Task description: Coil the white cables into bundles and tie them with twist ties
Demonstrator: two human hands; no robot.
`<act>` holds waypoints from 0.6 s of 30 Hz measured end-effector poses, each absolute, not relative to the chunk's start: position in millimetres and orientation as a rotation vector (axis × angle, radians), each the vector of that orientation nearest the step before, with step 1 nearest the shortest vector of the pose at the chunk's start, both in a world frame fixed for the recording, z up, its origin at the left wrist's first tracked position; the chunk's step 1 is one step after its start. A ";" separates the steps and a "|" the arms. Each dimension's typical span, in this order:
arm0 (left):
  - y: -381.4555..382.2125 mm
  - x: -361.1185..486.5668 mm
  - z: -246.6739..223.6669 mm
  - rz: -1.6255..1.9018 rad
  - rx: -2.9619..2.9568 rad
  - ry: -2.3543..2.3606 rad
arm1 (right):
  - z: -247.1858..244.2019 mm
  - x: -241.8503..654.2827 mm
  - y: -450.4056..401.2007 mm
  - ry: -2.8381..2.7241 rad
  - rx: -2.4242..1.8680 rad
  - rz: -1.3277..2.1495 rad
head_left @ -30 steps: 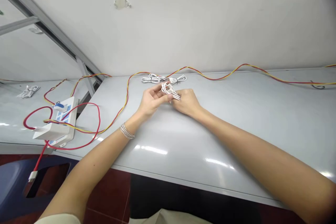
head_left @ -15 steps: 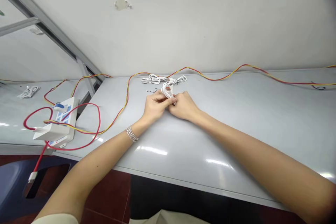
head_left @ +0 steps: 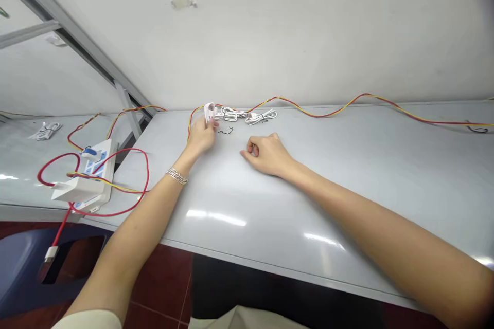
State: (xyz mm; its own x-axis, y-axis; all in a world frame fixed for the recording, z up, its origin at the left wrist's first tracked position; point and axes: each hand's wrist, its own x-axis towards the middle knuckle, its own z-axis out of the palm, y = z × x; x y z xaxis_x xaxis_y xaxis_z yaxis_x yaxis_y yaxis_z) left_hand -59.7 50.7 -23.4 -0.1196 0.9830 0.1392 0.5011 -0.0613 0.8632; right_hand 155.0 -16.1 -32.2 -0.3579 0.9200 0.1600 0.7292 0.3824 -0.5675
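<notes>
A coiled white cable (head_left: 209, 111) is held in my left hand (head_left: 202, 135), raised near the back of the grey table (head_left: 347, 164). Just right of it, a bundled white cable (head_left: 227, 114) with a dark tie lies by the wall, and another tied white cable (head_left: 261, 116) rests beside that one. My right hand (head_left: 268, 154) lies on the table with its fingers curled and thumb apart from them, holding nothing. Between the hands and the bundles is a thin black twist tie (head_left: 226, 130).
A white power strip (head_left: 101, 169) with a white adapter (head_left: 78, 189) and looped red cable (head_left: 146, 164) sits at the left. A red-yellow wire (head_left: 332, 114) runs along the wall. Farther left lies another white cable bundle (head_left: 47, 131). A blue chair (head_left: 23, 267) stands below.
My left hand has moved left and slightly up with the white cable, away from my right hand. My right hand has let go of the cable and stays in nearly the same place.
</notes>
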 end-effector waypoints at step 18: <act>30.3 -40.0 -21.6 0.645 2.167 1.783 | -34.1 155.5 -15.7 -2.120 -1.366 0.519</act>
State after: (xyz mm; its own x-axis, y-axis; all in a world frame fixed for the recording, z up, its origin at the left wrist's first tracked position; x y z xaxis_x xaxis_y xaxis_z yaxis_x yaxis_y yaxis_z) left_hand -40.0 30.3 -21.6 0.1474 0.9742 0.1707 0.8580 -0.2118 0.4680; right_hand 155.5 -15.7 -34.1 -0.3246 0.9136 0.2449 0.6972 0.4061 -0.5908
